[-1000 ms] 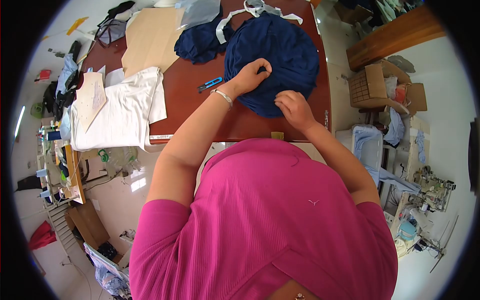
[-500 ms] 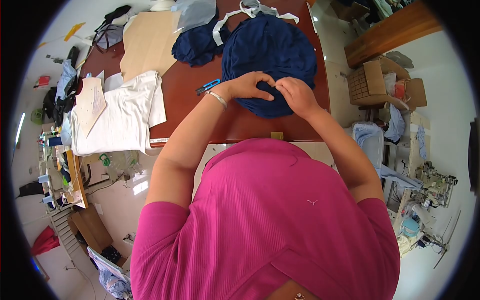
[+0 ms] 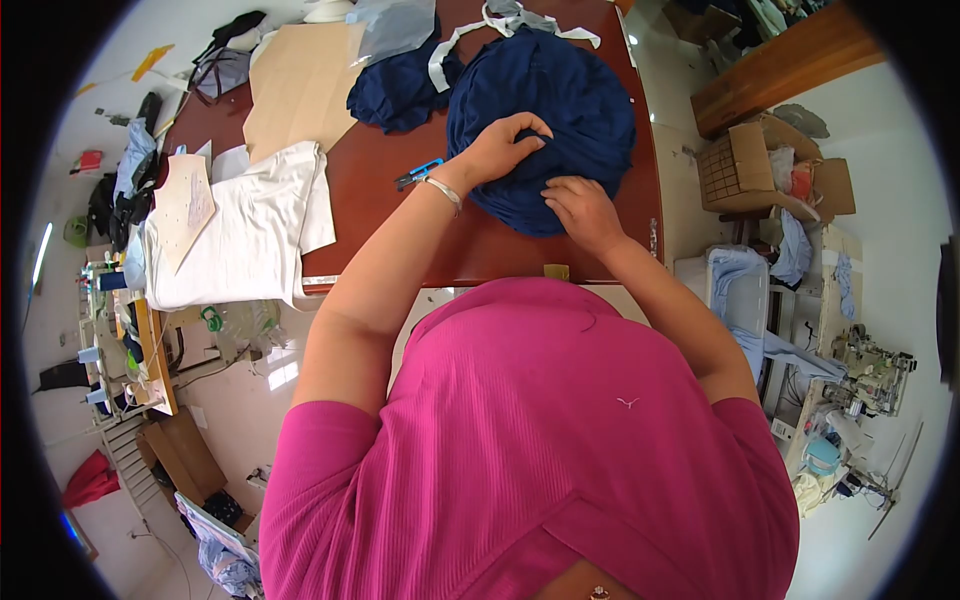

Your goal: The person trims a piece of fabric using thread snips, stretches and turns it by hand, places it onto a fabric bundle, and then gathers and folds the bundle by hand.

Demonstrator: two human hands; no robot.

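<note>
A big rounded heap of navy fabric (image 3: 540, 85) lies gathered in folds on the table in front of me. My left hand (image 3: 505, 148), with a bracelet at the wrist, is on the heap's near left part, thumb and fingertips closing on a fold of the cloth. Lower and to the right, my right hand (image 3: 585, 212) pinches the near edge of the same heap, its fingertips partly lost in the dark folds. Just left of my left wrist lies a blue utility knife (image 3: 418, 174).
The dark red table (image 3: 385, 235) also carries white fabric (image 3: 265, 225), a pattern piece (image 3: 183, 215), brown paper (image 3: 298, 90), a smaller navy bundle (image 3: 398, 90) and a white strip (image 3: 440, 65). A cardboard box (image 3: 737, 165) and sewing machine (image 3: 870, 365) stand right.
My hands have parted from where they met on the fabric. The left has moved up slightly, the right down and a little left. The near folds have shifted.
</note>
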